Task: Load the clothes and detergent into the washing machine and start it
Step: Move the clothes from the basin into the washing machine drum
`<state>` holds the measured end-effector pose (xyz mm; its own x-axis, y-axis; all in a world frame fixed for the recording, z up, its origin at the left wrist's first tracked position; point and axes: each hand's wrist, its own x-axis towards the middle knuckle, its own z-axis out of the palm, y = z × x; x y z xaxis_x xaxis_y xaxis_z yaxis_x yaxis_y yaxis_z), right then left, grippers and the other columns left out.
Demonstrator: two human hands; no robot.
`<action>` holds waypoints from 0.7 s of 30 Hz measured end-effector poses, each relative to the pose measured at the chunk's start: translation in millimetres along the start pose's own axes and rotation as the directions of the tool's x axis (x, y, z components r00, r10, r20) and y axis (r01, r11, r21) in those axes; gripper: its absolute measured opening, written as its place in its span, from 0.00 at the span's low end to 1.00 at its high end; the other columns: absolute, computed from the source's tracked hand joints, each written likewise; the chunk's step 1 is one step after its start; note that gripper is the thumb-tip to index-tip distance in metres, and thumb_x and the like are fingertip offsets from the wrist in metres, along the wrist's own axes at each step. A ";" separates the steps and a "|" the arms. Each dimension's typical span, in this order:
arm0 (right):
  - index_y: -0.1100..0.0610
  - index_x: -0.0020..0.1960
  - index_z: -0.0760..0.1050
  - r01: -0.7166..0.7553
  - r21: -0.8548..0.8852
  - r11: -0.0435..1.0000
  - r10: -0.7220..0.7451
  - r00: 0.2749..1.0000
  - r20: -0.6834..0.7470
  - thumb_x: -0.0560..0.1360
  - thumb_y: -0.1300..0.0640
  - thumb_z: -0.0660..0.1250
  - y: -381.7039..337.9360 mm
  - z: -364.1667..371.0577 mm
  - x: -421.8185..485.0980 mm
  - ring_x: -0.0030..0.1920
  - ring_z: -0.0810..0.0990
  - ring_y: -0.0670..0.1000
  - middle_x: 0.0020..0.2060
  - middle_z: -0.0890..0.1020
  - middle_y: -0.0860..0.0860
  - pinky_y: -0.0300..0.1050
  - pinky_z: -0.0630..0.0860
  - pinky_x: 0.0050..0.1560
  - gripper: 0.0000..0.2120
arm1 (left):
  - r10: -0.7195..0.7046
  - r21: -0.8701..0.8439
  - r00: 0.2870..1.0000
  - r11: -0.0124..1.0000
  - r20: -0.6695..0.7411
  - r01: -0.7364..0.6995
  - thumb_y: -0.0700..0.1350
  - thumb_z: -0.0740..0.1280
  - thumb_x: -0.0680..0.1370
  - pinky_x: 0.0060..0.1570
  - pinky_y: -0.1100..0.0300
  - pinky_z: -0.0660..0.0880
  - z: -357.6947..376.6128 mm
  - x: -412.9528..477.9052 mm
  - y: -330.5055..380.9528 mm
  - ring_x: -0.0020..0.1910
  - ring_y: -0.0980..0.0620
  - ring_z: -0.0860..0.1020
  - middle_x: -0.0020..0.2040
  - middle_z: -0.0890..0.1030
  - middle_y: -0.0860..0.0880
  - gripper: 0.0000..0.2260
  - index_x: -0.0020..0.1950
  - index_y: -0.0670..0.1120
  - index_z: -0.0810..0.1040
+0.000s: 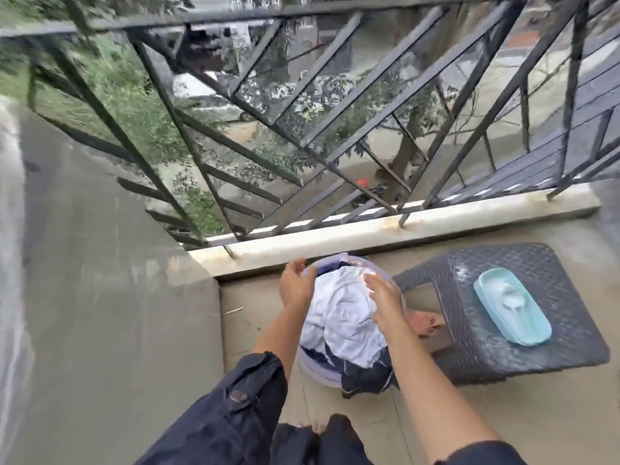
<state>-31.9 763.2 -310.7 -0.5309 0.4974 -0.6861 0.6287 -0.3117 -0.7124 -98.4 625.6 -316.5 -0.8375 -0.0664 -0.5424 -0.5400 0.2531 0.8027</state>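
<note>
Both hands, left (295, 286) and right (385, 297), hover spread wide over the basket (313, 369) of clothes (339, 317), stool (503, 330) close beside.

Balcony in flat daylight

A tan tiled floor (369, 427) lies beneath the hands; beyond them a pale curb (335, 238) carries a black metal railing (302, 105), a plastered wall (100, 297) to their left, a dark woven stool (496, 330) right.

A round pale plastic basin (310, 370) holding white and dark clothes (339, 317) sits left of a dark woven-pattern plastic stool (543, 347), which carries a light-blue oblong plastic container (511, 308).
</note>
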 end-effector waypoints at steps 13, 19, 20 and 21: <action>0.49 0.77 0.49 -0.150 -0.107 0.983 0.129 0.975 -0.183 0.66 0.52 0.77 148.1 13.3 145.0 0.75 0.56 0.57 0.77 0.53 0.55 0.53 0.60 0.72 0.50 | -0.143 0.448 0.978 0.892 0.151 0.061 0.61 0.70 0.71 0.73 0.44 0.57 78.4 102.6 -138.9 0.77 0.42 0.53 0.78 0.53 0.45 0.42 0.77 0.51 0.52; 0.61 0.73 0.62 -0.197 -0.120 0.973 0.154 0.942 -0.297 0.73 0.54 0.71 150.8 19.2 157.2 0.66 0.71 0.60 0.70 0.67 0.60 0.45 0.68 0.55 0.33 | -0.230 0.462 0.970 0.871 0.081 0.168 0.59 0.65 0.75 0.71 0.40 0.53 99.0 93.9 -140.0 0.77 0.40 0.41 0.78 0.39 0.48 0.31 0.74 0.51 0.61; 0.62 0.70 0.66 -0.183 -0.059 0.981 0.158 0.943 -0.292 0.73 0.55 0.70 148.0 19.1 154.3 0.60 0.75 0.59 0.66 0.73 0.60 0.43 0.69 0.51 0.29 | -0.223 0.451 0.972 0.877 0.080 0.164 0.58 0.65 0.75 0.71 0.39 0.52 97.0 92.2 -138.2 0.76 0.39 0.40 0.78 0.39 0.48 0.29 0.74 0.52 0.63; 0.62 0.68 0.68 -0.168 0.009 0.986 0.164 0.948 -0.272 0.73 0.55 0.69 143.6 19.6 148.4 0.55 0.76 0.58 0.61 0.76 0.59 0.45 0.71 0.49 0.26 | -0.213 0.446 0.973 0.882 0.085 0.154 0.58 0.65 0.75 0.71 0.38 0.50 96.1 90.9 -137.1 0.76 0.39 0.39 0.78 0.39 0.49 0.28 0.73 0.52 0.64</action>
<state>-31.5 776.4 -517.6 -0.2460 0.6405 -0.7275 0.7037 -0.3981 -0.5884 -92.4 677.6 -499.7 -0.6927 -0.0362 -0.7204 -0.5678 0.6433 0.5136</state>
